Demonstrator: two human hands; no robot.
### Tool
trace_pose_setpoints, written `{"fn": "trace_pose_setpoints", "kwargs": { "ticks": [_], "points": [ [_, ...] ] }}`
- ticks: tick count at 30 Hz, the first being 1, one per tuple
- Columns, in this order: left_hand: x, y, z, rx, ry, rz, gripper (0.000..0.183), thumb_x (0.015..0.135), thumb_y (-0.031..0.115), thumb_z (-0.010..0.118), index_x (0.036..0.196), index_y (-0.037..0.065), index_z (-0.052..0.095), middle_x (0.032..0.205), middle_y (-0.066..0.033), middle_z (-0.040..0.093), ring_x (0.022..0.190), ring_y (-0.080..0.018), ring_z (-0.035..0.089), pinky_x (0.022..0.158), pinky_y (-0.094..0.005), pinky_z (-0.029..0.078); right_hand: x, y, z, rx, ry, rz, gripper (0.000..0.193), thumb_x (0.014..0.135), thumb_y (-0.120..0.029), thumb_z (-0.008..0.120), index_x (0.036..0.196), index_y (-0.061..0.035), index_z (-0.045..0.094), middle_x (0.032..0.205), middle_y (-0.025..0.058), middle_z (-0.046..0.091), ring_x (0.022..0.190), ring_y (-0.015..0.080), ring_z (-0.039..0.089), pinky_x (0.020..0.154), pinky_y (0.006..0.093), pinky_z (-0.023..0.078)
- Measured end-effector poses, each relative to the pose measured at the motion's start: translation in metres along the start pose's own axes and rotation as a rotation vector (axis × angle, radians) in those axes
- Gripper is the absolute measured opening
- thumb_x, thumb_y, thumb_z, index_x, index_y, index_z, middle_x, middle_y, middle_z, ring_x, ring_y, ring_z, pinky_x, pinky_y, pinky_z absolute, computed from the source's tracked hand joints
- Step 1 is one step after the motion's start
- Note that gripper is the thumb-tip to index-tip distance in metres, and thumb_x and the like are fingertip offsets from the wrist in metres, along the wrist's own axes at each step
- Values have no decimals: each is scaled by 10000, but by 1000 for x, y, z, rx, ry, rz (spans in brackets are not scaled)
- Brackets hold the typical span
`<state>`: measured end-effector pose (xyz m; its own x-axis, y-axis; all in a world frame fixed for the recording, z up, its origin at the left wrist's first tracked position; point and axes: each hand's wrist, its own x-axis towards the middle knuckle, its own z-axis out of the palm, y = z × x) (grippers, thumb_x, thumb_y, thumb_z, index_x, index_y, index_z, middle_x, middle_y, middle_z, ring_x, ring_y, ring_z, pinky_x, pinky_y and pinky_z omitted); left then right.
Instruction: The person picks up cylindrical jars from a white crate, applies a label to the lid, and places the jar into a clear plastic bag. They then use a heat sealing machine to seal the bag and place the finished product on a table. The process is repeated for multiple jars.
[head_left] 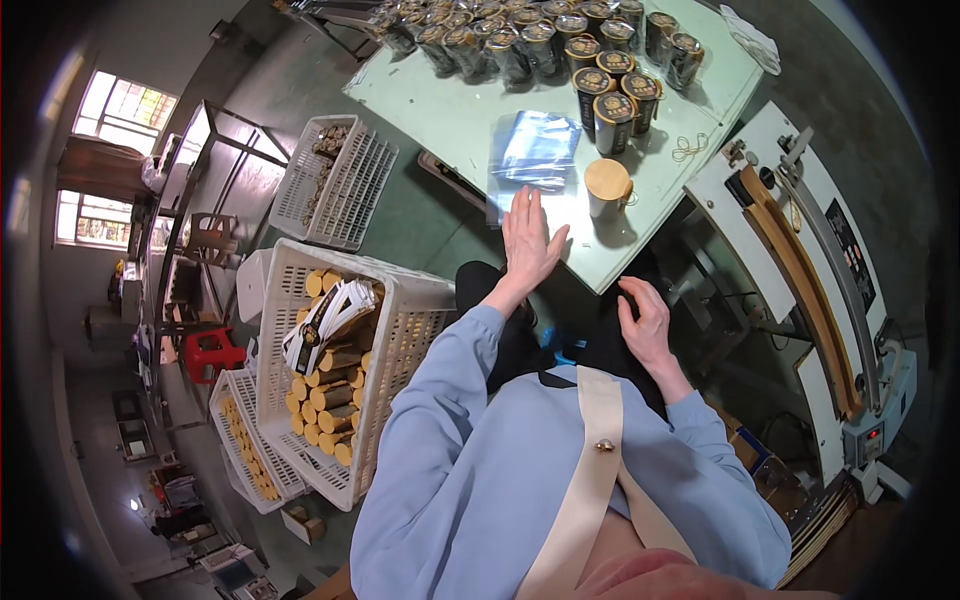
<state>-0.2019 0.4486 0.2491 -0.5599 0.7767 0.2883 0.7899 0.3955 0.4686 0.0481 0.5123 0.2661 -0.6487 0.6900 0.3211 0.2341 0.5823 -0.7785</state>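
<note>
My left hand (pixel 532 238) lies flat with its fingers stretched out, the fingertips at the near edge of a stack of clear plastic bags (pixel 535 150) on the pale green table (pixel 420 95). Just right of it stands one cylindrical canister (pixel 607 182) with a plain wood-coloured top. My right hand (pixel 648 322) hangs by the table's near corner, fingers loosely bent and apart from the thumb, holding nothing. Beyond the bags stand several dark canisters (pixel 613 122) with printed tops; many farther back are wrapped in clear film.
A white crate (pixel 400 275) on my left holds yellow-ended cylinders and a bundle of printed paper strips (pixel 325 325). Another crate (pixel 370 190) stands beyond it. At right is a long bag sealer (pixel 800 270). A thin cord loop (pixel 690 148) lies on the table. A red stool (pixel 207 355) stands far left.
</note>
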Motion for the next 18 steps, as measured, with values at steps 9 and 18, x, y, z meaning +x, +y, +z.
{"fn": "trace_pose_setpoints", "kwargs": {
  "ticks": [9, 18],
  "points": [
    [56, -45, 21, 197, -115, -115, 773, 967, 505, 502, 1562, 68, 275, 1651, -165, 166, 1531, -359, 108, 1185, -624, 117, 11, -9, 9, -18, -93, -34, 208, 847, 2, 648, 1053, 29, 665, 1092, 176, 681, 1022, 352, 660, 896, 406, 523],
    [103, -92, 17, 100, -52, -104, 765, 922, 574, 524, 1495, 80, 410, 1601, -167, 284, 1499, -343, 225, 1180, -638, 154, -4, -23, 19, 31, -214, -16, 219, 900, 27, 610, 1115, 34, 650, 1068, 181, 675, 969, 329, 671, 856, 382, 532]
  ]
}}
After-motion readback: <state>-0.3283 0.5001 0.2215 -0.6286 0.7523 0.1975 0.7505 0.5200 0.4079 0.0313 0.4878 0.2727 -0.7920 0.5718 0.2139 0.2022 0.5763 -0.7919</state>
